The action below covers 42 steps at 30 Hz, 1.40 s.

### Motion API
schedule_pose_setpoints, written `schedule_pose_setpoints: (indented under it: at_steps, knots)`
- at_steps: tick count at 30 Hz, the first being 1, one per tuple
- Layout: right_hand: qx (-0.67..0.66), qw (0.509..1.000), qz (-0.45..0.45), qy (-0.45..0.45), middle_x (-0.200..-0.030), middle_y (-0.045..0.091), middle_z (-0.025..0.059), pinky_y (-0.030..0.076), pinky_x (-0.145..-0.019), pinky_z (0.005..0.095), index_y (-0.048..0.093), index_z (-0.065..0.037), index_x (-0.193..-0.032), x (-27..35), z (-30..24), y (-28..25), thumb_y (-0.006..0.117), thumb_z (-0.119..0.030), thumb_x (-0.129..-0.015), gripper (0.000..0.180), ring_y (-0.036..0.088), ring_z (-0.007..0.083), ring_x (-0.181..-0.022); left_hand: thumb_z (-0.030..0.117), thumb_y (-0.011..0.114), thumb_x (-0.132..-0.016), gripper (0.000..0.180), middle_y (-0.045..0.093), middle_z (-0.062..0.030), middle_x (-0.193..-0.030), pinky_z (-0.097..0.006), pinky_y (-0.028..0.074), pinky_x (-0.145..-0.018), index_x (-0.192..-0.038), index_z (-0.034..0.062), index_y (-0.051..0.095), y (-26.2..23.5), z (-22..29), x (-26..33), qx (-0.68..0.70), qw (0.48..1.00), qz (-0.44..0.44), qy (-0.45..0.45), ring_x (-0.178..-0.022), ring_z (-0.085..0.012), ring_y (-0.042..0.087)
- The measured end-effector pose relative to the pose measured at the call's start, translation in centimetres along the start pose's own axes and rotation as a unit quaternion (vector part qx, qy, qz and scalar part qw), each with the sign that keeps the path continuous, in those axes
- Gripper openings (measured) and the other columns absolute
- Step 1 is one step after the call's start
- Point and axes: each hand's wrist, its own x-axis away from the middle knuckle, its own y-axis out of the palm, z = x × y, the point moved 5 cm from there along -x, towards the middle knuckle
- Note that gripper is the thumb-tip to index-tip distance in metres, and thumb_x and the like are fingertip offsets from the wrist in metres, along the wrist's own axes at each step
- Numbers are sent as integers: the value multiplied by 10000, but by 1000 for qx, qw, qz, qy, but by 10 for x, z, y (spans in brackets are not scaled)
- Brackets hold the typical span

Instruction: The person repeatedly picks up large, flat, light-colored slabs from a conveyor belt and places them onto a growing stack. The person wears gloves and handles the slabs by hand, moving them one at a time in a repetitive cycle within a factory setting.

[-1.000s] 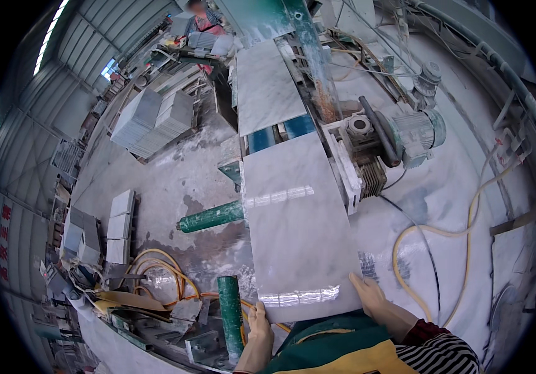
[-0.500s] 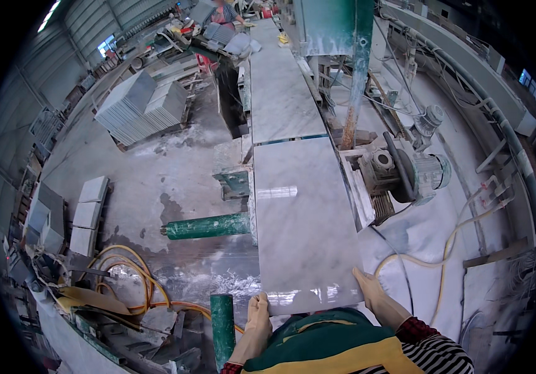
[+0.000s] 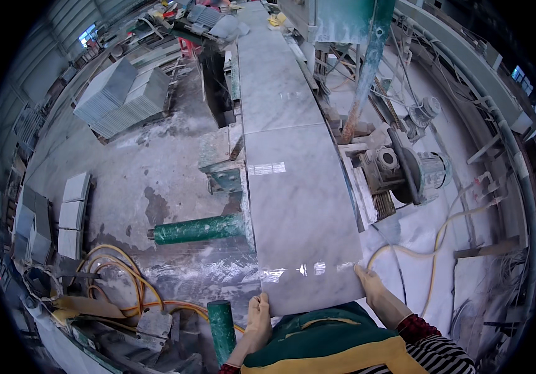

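Observation:
A pale grey, veined stone slab (image 3: 302, 215) with a polished, shining top lies lengthwise before me on the conveyor line. My left hand (image 3: 258, 320) grips its near left corner with bent fingers. At the near right corner my right hand (image 3: 378, 295) is closed on the edge, thumb along the side; the fingers underneath are hidden. The slab's near edge is close to my green and yellow apron (image 3: 324, 333). Beyond it lies a second slab (image 3: 274, 81) of like stone, with only a thin seam between the two.
To the right stands an electric motor (image 3: 433, 169) beside the line. A green roller (image 3: 199, 229) juts out on the left, and a green post (image 3: 221, 330) rises by my left forearm. Yellow hoses (image 3: 137, 274) coil on the floor. Stacked slabs (image 3: 109, 90) stand farther left.
The near slab has moved forward, and the dark gap before the far slab has narrowed to a thin seam. Both hands keep their hold on the corners. The view has shifted slightly.

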Motion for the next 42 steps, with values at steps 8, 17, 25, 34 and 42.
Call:
schedule_pose_setpoints:
  at_steps: [8, 17, 25, 34, 42]
  knots:
    - [5, 999, 20, 47, -1325, 664, 203, 502, -1034, 351, 566, 104, -1373, 11, -24, 11, 643, -372, -1023, 596, 644, 294, -1194, 475, 523, -1077, 358, 523, -1, -970, -336, 424, -855, -1074, 119, 556, 1, 25, 1, 77, 988, 27, -128, -910, -146, 461]
    - [-13, 999, -34, 17, -1299, 647, 230, 514, -988, 401, 496, 151, -1407, -3, -24, 9, 666, -429, -998, 730, 648, 297, -1143, 491, 502, -1078, 410, 510, -4, -844, -311, 409, -713, -1008, 91, 552, 0, 3, -13, 19, 995, 35, -96, -772, -110, 427]
    - [19, 999, -29, 29, -1276, 662, 216, 518, -980, 394, 520, 147, -1388, -19, -25, 5, 683, -455, -986, 741, 658, 286, -1117, 520, 515, -1058, 427, 562, -28, -886, -334, 436, -700, -1080, 101, 590, 1, 24, -19, 12, 989, 30, -146, -807, -136, 480]
    - [-75, 990, -111, 36, -1286, 690, 160, 534, -980, 395, 602, 59, -1340, -31, -23, 11, 655, -380, -1025, 543, 676, 267, -1136, 508, 565, -1015, 412, 635, -40, -984, -330, 484, -697, -1163, 127, 613, 10, 27, -19, 129, 973, 74, -176, -818, -160, 564]
    - [39, 978, -174, -110, -1313, 681, 147, 518, -1009, 394, 608, 55, -1333, -56, -17, -6, 660, -397, -1018, 554, 653, 261, -1183, 484, 591, -1002, 440, 648, -52, -1101, -328, 519, -786, -1224, 103, 594, 14, 29, -19, 196, 969, 79, -128, -936, -161, 609]
